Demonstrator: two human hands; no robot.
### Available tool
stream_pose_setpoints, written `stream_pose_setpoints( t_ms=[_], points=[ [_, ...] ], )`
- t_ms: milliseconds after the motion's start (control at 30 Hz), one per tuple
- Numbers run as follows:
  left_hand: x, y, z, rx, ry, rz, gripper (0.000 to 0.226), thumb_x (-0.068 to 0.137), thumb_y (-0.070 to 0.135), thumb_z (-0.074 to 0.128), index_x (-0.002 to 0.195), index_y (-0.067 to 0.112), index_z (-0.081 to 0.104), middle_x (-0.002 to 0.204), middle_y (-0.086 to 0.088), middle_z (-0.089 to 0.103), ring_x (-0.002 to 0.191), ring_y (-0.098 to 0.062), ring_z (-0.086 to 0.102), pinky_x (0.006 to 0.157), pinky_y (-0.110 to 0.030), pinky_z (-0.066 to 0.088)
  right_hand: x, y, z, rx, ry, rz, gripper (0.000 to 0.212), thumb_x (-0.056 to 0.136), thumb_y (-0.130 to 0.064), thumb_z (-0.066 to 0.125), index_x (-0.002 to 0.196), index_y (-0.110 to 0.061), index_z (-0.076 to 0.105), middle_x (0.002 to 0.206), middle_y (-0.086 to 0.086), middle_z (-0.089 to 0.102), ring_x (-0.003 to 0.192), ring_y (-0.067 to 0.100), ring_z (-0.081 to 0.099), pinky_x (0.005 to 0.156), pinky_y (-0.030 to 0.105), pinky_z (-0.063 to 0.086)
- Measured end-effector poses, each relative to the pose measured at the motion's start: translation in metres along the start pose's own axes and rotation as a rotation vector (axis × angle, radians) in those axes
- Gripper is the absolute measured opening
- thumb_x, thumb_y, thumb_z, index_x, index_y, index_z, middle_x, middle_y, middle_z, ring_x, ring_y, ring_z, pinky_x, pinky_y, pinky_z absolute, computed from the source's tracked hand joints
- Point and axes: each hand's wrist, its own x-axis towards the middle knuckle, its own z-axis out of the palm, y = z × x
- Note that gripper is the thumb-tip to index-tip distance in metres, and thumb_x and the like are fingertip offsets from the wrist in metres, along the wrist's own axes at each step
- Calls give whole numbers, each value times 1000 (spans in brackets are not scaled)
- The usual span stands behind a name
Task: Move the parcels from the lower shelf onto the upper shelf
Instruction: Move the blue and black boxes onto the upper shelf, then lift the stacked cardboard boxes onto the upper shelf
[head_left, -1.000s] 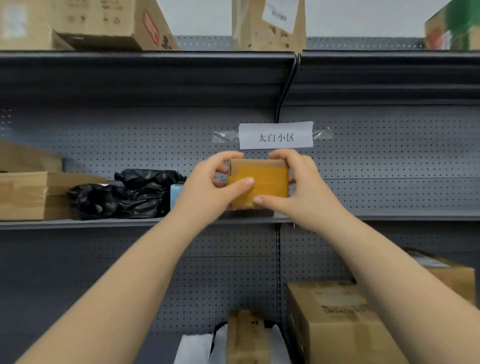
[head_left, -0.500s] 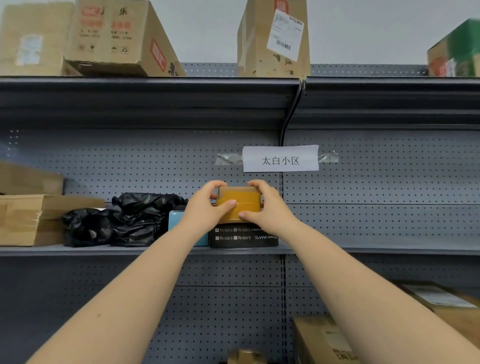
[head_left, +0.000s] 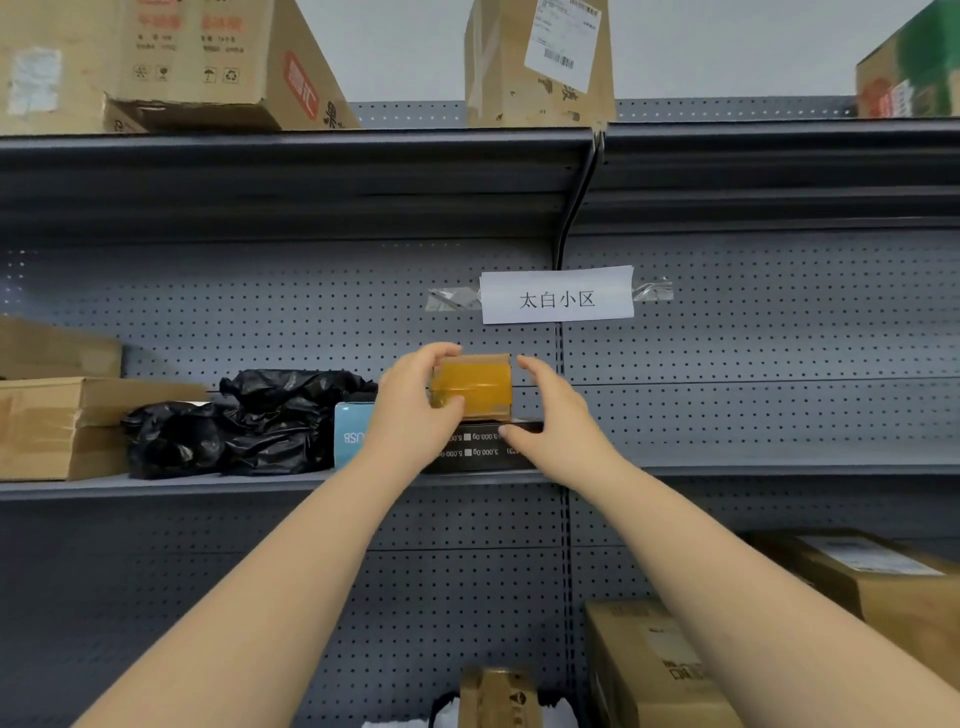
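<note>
Right hand (head_left: 558, 426) released, orange parcel (head_left: 475, 387) seemingly atop black box (head_left: 483, 448)

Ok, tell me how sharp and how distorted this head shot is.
Head view: wide-angle bend bows the top shelf edge and leans the corner boxes inward; the paper sign reads sharply; print on the black box is soft; light is even, with glare on the taped parcel.

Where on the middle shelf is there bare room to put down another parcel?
The open stretch is on the middle shelf to the right of the black box, below and past the paper label. Left of that it is crowded: blue box, black bags and cardboard boxes stand side by side. The small orange-taped parcel sits on the black box.
</note>
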Motion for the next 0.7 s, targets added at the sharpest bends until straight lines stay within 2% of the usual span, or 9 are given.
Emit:
stream_pose_setpoints(
  t_ms=[33,67,133,200,367,500,600,700],
  points=[
    [-10,5,0,-53,-16,18,48,84,11,67,122,37,53,125,9,54,122,-13,48,94,-37,50,-14,0,-4,50,21,-2,71,87,-25,68,144,-37,27,147,-7,37,139,16,30,110,39,31],
    [-23,10,1,-119,-45,15,46,84,12,69,119,38,54,123,12,55,120,-10,49,93,-36,51,-28,1,-8,95,38,3,63,88,-23,67,140,-37,33,143,-9,41,137,13,34,109,36,33],
    [-52,20,6,-247,-122,-22,45,84,14,72,118,39,56,121,16,56,114,-3,53,85,-20,48,-60,5,-17,171,61,34,54,87,-22,68,131,-39,42,135,-14,46,129,8,42,104,34,40],
    [-83,24,21,-334,-211,-62,47,83,16,74,119,41,56,120,19,57,112,3,53,79,-12,43,-96,15,-24,214,80,75,50,85,-23,71,124,-41,47,127,-19,50,121,3,47,97,31,45],
    [-157,16,91,-441,-389,-172,48,84,16,73,115,48,54,126,20,53,117,3,50,92,-26,49,-178,65,-34,132,137,198,49,81,-20,75,116,-43,51,121,-20,54,112,-3,52,86,22,47],
    [-209,11,156,-462,-498,-272,50,85,14,73,109,52,50,129,19,49,120,-3,47,95,-26,44,-233,118,-43,7,134,322,51,80,-17,75,120,-38,51,125,-18,52,116,0,48,94,26,45],
    [-240,7,198,-454,-538,-349,51,85,17,73,112,52,49,131,22,44,113,9,42,101,-26,40,-263,163,-55,-111,98,422,54,81,-21,73,125,-39,46,128,-19,48,121,1,43,106,32,40],
    [-258,-2,233,-443,-536,-441,54,83,16,75,120,46,49,126,28,41,107,17,37,104,-26,36,-281,207,-70,-179,72,522,54,80,-26,74,123,-39,45,128,-17,48,125,6,40,108,34,36]
  ],
)
